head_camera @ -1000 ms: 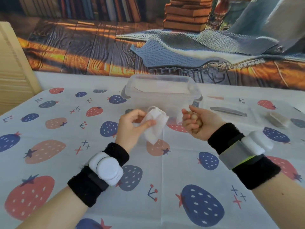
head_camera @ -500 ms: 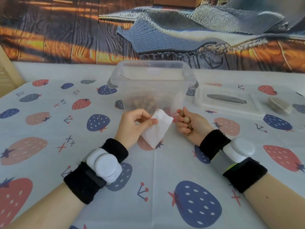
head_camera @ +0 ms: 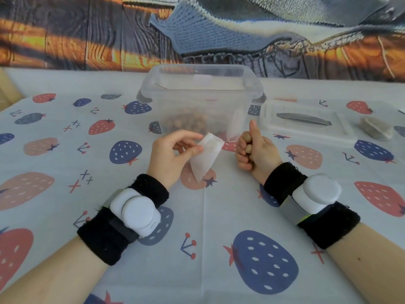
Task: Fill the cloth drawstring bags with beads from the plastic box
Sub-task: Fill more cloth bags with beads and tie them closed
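My left hand (head_camera: 173,153) pinches a small white cloth bag (head_camera: 206,157) near its top edge, and the bag hangs down above the tablecloth. Just right of it, my right hand (head_camera: 254,151) is curled into a fist around brown beads (head_camera: 247,142), with the thumb pointing up. Two beads show between the fingers. Behind both hands stands the clear plastic box (head_camera: 201,99), open, with a layer of brown beads (head_camera: 188,122) on its bottom.
The box's clear lid (head_camera: 306,123) with a grey handle lies to the right of the box. A filled greyish bag (head_camera: 375,128) lies beyond it near the right edge. A strawberry-print cloth (head_camera: 208,227) covers the table; a printed backdrop stands behind.
The camera has tilted down and the view has closed in. My right thumb has lifted off the beads and now points up. My left hand still pinches the bag.
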